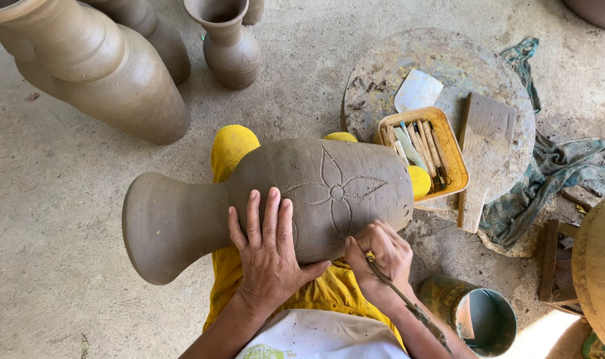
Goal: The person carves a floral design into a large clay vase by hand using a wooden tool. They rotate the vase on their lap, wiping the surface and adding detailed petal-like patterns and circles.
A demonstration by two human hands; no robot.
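Observation:
A large unfired clay vase (302,193) lies on its side across my lap, its flared mouth to the left. A flower with several petals is scratched into its belly. My left hand (269,249) rests flat on the vase's near side, fingers spread. My right hand (381,256) grips a thin carving tool (408,306), its tip against the clay just below the flower.
Tall clay vases (109,73) and a smaller vase (230,46) stand at the back left. A round board (442,66) carries a yellow tray (456,166) of tools, a wooden paddle (482,153) and a scraper. A small bucket (478,316) sits at my right, cloths beyond.

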